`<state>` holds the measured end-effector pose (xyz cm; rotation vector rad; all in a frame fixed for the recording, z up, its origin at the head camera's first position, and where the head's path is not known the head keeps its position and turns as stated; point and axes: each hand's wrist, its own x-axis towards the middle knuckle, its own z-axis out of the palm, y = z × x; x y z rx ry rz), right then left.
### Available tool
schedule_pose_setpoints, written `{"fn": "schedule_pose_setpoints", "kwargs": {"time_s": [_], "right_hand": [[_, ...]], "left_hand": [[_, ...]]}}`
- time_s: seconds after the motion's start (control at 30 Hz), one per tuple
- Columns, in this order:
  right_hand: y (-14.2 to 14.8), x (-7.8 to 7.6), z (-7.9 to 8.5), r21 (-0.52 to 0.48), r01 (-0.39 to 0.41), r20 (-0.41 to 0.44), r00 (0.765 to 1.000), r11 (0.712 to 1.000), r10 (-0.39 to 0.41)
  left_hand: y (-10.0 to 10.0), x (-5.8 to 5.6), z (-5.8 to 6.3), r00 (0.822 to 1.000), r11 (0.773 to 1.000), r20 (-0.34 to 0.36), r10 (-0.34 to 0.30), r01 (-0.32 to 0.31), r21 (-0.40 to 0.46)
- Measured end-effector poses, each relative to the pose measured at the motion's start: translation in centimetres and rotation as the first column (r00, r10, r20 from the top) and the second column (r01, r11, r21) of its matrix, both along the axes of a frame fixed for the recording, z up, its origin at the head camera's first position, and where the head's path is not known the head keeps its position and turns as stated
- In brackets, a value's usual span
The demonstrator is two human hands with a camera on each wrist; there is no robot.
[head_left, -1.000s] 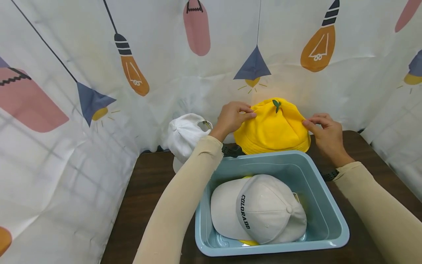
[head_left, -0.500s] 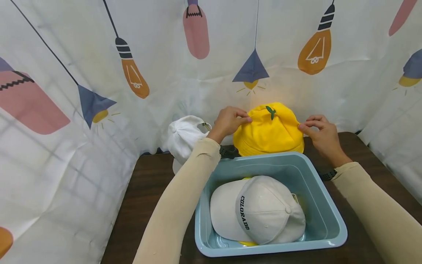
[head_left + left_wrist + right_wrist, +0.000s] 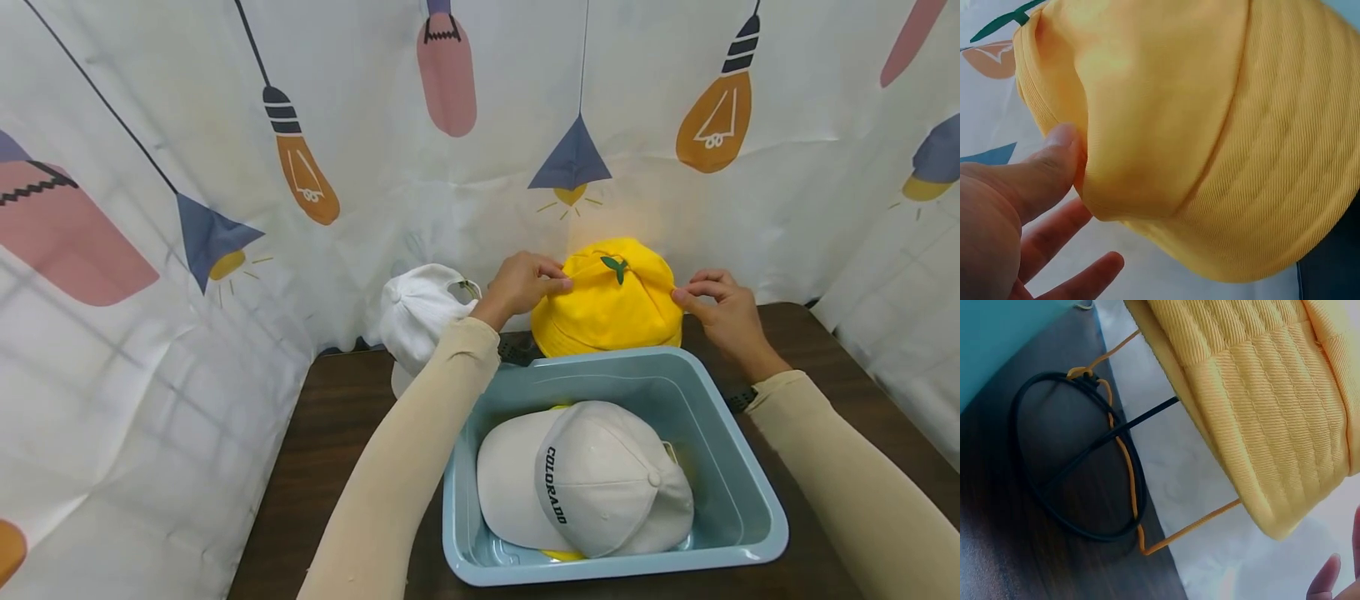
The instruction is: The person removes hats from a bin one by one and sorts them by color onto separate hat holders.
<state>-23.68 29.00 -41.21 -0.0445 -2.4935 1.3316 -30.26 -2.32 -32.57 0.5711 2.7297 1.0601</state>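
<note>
A yellow bucket hat (image 3: 609,308) with a small green sprout on top is held upright behind the bin, its crown creased. My left hand (image 3: 521,287) pinches the crown's left side; in the left wrist view the thumb (image 3: 1054,159) presses into a fold of the cloth while two fingers extend below. On the opposite side, my right hand (image 3: 723,317) pinches the hat between thumb and fingertips. The right wrist view shows the stitched brim (image 3: 1247,425) with an orange cord (image 3: 1194,526) hanging from it, and only fingertips of that hand at the lower right corner.
Below the hat is a light blue bin (image 3: 731,433) holding a cream COLORADO cap (image 3: 611,479) over something yellow. A white cap (image 3: 420,312) leans against the patterned cloth (image 3: 420,192) at the left. A black cord loop (image 3: 1016,444) lies on the dark table (image 3: 330,425).
Both hands have lowered the yellow hat slightly and drawn closer together, so the hat looks narrower and its crown more folded. The bin and the other caps have stayed put.
</note>
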Motion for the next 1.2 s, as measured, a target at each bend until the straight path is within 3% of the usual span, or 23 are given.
{"fn": "schedule_pose_setpoints", "kwargs": {"time_s": [0.37, 0.63, 0.83, 0.97, 1.2], "right_hand": [[0.0, 0.3, -0.1, -0.013, 0.017, 0.020, 1.000, 1.000, -0.017], [0.8, 1.6, 1.7, -0.019, -0.044, -0.027, 0.999, 0.999, 0.044], [0.5, 3.0, 4.7, 0.006, -0.159, -0.110, 0.981, 0.987, 0.158], [-0.6, 4.6, 6.8, 0.034, -0.262, -0.138, 0.955, 0.964, 0.264], [-2.8, 7.5, 9.0, 0.074, -0.453, -0.198, 0.867, 0.888, 0.458]], "left_hand": [[0.2, -0.4, -0.5, 1.000, 1.000, -0.012, -0.018, 0.018, 0.019], [0.2, 0.6, 1.0, 0.998, 0.999, -0.038, -0.042, 0.041, -0.029], [-0.8, 2.7, 3.4, 0.992, 0.996, -0.102, -0.072, 0.066, -0.062], [-2.9, 4.8, 4.8, 0.982, 0.994, -0.164, -0.093, 0.081, -0.079], [-8.7, 8.6, 5.3, 0.957, 0.997, -0.282, -0.076, 0.075, -0.013]]}}
